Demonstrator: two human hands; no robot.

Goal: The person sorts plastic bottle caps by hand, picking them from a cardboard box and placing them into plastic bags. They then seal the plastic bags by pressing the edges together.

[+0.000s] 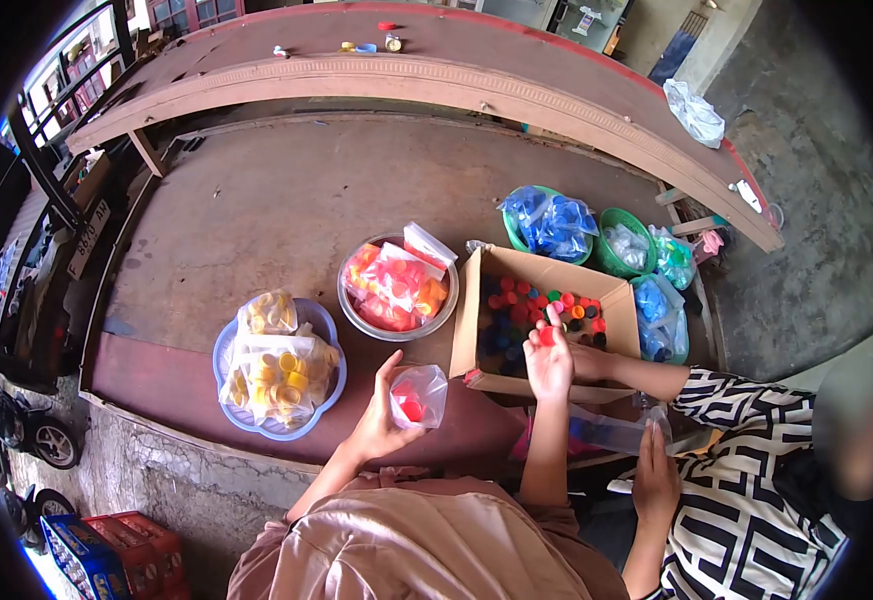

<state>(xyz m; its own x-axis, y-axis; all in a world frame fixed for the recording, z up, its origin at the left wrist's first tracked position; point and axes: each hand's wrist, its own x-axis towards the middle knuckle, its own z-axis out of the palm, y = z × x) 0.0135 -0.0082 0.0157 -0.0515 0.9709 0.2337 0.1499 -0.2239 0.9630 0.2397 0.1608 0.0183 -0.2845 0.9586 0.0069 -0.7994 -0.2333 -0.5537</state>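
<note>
My left hand [375, 425] grips a small clear plastic bag [430, 388] with red bottle caps [412, 410] in its bottom. At the near edge of the cardboard box [467, 325], my right hand [551, 372] is turned palm up. A red cap [548, 336] rests in its curled fingers. Inside the box lie loose caps in red, orange, green and dark colours. To the left of the box stands a round bowl [349, 312] of bagged red and orange caps. Farther left, a lavender basin [329, 405] holds bags of yellow caps.
A co-worker in a patterned sleeve [732, 405] reaches one hand into the box; their other hand [655, 485] holds a clear bag. Green baskets [612, 262] and bags of blue caps [660, 318] stand behind and right of the box. A raised wooden ledge [357, 78] crosses the back.
</note>
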